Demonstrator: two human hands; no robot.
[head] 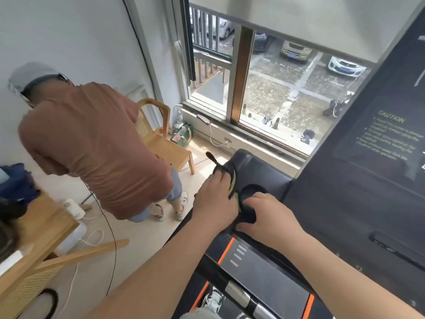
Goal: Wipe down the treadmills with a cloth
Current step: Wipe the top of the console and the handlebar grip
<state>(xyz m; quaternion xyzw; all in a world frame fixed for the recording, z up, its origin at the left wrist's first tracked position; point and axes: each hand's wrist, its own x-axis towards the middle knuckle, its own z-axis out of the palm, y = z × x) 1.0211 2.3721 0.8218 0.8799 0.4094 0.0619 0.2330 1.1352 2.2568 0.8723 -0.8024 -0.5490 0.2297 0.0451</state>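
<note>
I stand on a black treadmill (264, 166) with orange trim, looking down at its front motor cover. A dark cloth (247, 203) with a yellow-green stripe lies bunched on that cover. My left hand (216, 199) lies flat on the cloth's left part, fingers spread forward. My right hand (266, 217) grips the cloth's right part, fingers curled into the bunched fabric. The treadmill's tall console (379, 157) with a caution label rises at the right.
A person in a brown shirt (92, 146) bends over on the floor to the left. A wooden chair (165, 143) stands by the window (276, 93). A wooden table (34, 238) and loose cables (110, 238) lie at lower left.
</note>
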